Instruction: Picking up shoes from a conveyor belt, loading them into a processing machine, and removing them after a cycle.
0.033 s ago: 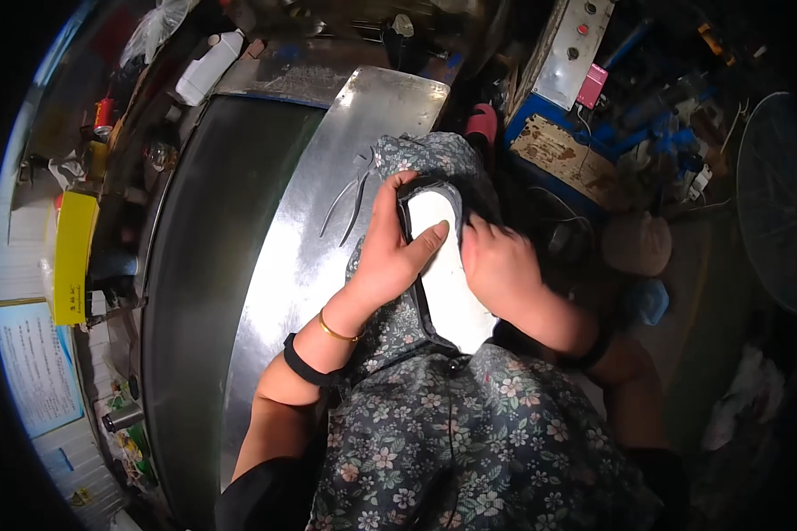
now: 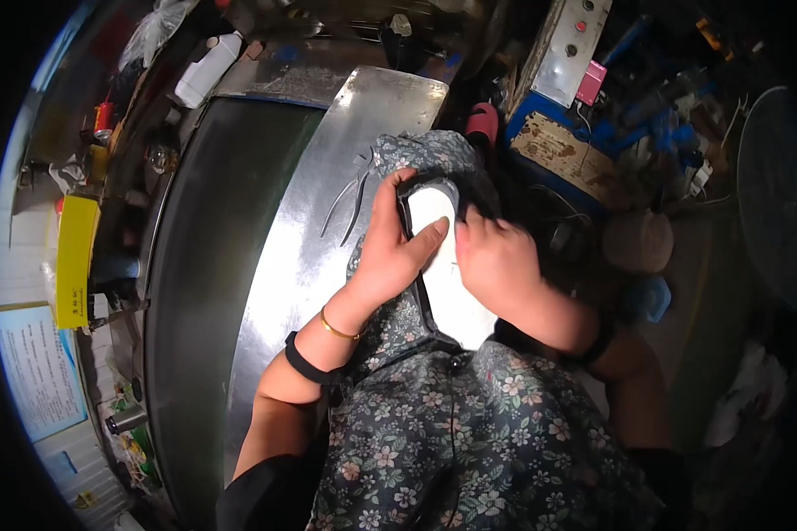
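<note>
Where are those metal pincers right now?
In the head view, the pincers lie on the shiny metal surface, just left of the person's left hand and beside the flowered cloth.

Gap between left hand (image 2: 391,257) and right hand (image 2: 502,268) tight over white piece (image 2: 456,310); widens toward its lower end, where floral apron (image 2: 469,434) blocks. Broader passage to the left, above metal sheet (image 2: 288,239); pliers (image 2: 363,164) obstruct near left fingers. Upper right: blue-edged box (image 2: 553,150) in the way.
</note>
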The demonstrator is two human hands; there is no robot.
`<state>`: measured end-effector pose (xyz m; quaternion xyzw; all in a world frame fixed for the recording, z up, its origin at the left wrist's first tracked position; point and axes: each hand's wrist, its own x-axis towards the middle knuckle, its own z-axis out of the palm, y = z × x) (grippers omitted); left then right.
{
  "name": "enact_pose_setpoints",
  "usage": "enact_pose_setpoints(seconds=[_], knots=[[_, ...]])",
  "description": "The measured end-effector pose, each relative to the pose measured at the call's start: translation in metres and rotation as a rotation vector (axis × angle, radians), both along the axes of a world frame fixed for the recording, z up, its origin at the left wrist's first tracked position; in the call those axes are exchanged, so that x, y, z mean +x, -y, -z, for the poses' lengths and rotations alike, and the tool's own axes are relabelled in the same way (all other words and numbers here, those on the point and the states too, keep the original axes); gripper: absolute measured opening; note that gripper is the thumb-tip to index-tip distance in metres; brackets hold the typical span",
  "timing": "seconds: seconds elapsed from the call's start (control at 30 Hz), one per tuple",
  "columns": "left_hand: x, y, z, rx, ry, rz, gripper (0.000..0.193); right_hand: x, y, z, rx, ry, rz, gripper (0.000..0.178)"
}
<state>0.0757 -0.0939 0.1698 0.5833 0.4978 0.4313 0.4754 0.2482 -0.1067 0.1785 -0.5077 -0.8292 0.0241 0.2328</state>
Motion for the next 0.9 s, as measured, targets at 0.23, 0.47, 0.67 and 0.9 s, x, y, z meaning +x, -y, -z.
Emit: enact_pose_setpoints(seconds=[0.23,0.47,0.67,0.9], knots=[[0.000,-0.012,-0.003,0.041,-0.167,0.030,0.061,0.009,-0.013,0.011,-0.076,-0.104,-0.013,0.031],[-0.005,0.008,-0.005,-0.252,0.926,0.078,0.058,0.028,0.033,0.037,-0.877,-1.068,-0.272,0.072],[-0.002,0.039,-0.025,0.074,-0.730,-0.440,0.036,-0.024,0.033,0.027,-0.793,-0.845,-0.145,0.076],[-0.032,0.050,-0.022,0.127,-0.868,-0.073,0.038,-0.036,0.041,0.033,-0.687,-0.907,-0.151,0.075]])
